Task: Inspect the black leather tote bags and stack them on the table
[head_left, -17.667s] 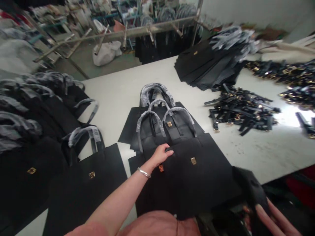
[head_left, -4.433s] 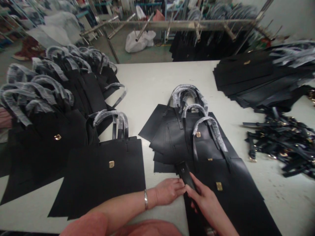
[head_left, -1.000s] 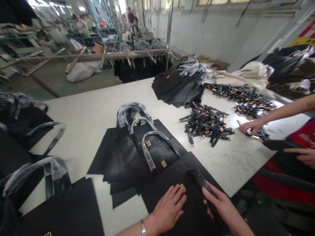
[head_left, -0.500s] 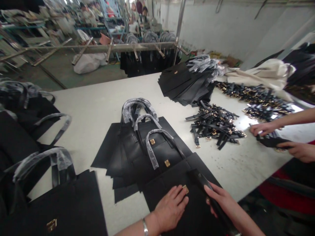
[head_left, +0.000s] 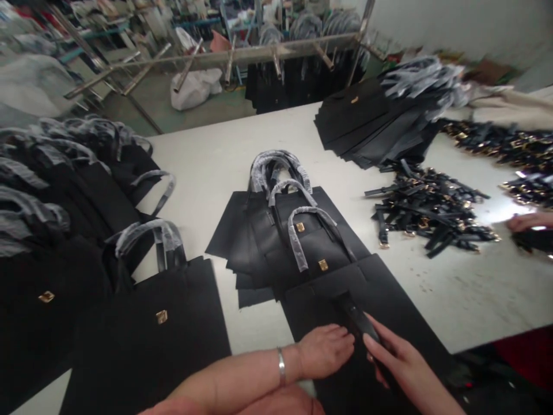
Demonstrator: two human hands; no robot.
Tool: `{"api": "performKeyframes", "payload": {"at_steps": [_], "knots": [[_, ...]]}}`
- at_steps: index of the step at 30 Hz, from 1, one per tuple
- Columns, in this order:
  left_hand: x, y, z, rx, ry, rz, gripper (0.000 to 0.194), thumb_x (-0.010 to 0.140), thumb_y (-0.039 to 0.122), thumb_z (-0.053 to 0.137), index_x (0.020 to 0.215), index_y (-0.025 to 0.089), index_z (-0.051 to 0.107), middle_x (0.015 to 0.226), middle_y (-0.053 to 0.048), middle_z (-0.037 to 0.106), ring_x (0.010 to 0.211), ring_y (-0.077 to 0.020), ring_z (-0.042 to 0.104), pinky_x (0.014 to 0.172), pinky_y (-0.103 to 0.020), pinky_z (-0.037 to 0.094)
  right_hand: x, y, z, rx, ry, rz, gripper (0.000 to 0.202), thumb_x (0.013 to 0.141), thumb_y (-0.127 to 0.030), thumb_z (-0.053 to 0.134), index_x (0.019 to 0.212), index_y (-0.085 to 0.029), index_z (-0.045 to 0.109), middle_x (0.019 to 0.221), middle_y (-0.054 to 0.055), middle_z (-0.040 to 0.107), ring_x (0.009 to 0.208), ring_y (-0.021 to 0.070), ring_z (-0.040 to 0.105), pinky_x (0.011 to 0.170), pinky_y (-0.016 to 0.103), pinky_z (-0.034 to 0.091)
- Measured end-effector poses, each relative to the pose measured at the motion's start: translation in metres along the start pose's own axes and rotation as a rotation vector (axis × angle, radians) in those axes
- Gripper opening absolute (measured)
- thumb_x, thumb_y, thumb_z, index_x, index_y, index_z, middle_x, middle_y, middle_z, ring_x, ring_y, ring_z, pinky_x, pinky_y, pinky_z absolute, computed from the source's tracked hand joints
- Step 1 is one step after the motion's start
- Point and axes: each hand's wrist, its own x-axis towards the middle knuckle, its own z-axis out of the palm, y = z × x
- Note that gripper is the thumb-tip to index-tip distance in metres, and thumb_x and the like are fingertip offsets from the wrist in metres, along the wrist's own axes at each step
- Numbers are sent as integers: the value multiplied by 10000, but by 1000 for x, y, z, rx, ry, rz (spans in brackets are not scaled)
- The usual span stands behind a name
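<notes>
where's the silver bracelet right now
In the head view, the silver bracelet is at bottom centre, around the wrist of the left hand, which is over a black bag.

Overall dim, flat, greyish. Hard white glare on table [head_left: 449,305] at far right; buckles in strap pile [head_left: 427,202] glint. Soft sheen on middle bag [head_left: 276,253]; near bag [head_left: 384,294] almost solid black, detail lost. Far rack [head_left: 254,55] soft, hazy. Wide-angle stretch toward edges.
</notes>
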Motion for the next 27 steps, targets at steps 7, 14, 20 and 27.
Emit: {"api": "performKeyframes", "payload": {"at_steps": [7, 14, 20, 27], "knots": [[-15, 2, 8, -118, -111, 63, 205, 935, 210, 484, 1045, 128, 635, 1076, -83, 690, 1116, -199, 584, 1044, -299, 391, 5, 8, 39, -112, -108, -29, 710, 819, -525, 555, 1417, -152, 462, 563, -48, 608, 380, 139, 534, 368, 246, 399], [-14, 1, 13, -172, -214, 10, 129, 841, 126, 558, 924, 151, 653, 995, -80, 715, 1060, -218, 623, 992, -308, 435, 20, -9, 57, -225, -2, -219, 620, 792, -496, 603, 1337, -202, 584, 815, 50, 762, 654, 232, 691, 578, 313, 546], [-17, 5, 9, -138, -67, -17, 279, 898, 254, 556, 1168, 186, 551, 1204, -58, 646, 1142, -189, 577, 1022, -302, 434, -1, 0, 42, -92, -53, -257, 617, 842, -469, 587, 1398, -213, 510, 694, 12, 712, 461, 158, 581, 443, 264, 461], [1, -13, 32, -6, 102, 77, 188, 941, 264, 499, 1096, 197, 580, 1031, -37, 705, 954, -163, 645, 857, -254, 509, 8, -4, -3, 200, 315, -242, 650, 704, -559, 696, 1178, -129, 585, 656, -4, 645, 427, 131, 499, 430, 274, 433]]}}
